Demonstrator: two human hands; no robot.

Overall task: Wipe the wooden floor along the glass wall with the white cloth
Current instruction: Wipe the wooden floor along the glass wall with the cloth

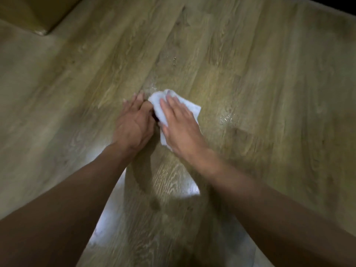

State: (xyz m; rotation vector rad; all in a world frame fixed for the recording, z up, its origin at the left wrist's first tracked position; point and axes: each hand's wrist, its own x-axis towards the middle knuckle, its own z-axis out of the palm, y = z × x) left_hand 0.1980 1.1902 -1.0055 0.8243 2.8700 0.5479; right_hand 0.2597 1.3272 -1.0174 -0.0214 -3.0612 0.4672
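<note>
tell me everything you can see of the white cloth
The white cloth looks soft and crumpled, bunched into a rough pad lying on the wooden floor. The right hand presses on its middle with straight fingers, hiding much of it. The left hand touches its left edge with the thumb.

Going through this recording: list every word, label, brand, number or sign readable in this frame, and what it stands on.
None can be read.
The white cloth is plain, and the wooden floor shows only grain and wet patches.
The brown box-like object at the top left shows no print on its visible faces. The frame is motion-blurred, so fine print could not be read anyway.
</note>
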